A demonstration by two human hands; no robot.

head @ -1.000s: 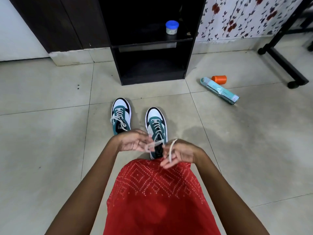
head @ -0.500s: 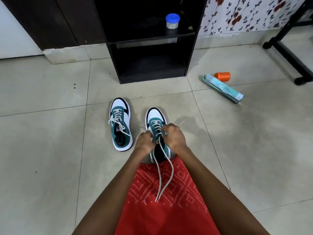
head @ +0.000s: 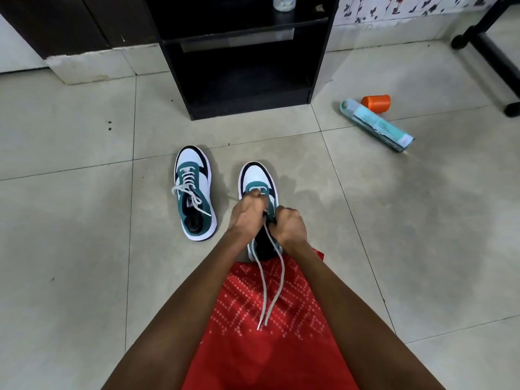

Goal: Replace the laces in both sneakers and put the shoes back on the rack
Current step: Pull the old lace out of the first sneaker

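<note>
Two white, teal and black sneakers stand on the tiled floor, toes pointing at the black rack (head: 242, 105). The left sneaker (head: 195, 192) is laced with a loose white bow. Over the right sneaker (head: 258, 180) both hands are bunched at the eyelets. My left hand (head: 247, 213) pinches the lace near the front eyelets; my right hand (head: 288, 225) is closed on the lace beside the tongue. Two free ends of the white lace (head: 270, 291) trail back over my red garment. The eyelets under my hands are hidden.
The rack's lower shelf stands open just beyond the shoes; a white jar with a blue lid (head: 284, 2) sits on its upper shelf. A teal box (head: 377, 125) and an orange cup (head: 376, 103) lie on the floor to the right. A black wheeled stand (head: 489, 52) is far right.
Both hands moved forward from near my lap onto the right sneaker's eyelets. The lace ends, earlier held up between the hands, now hang loose over my red garment.
</note>
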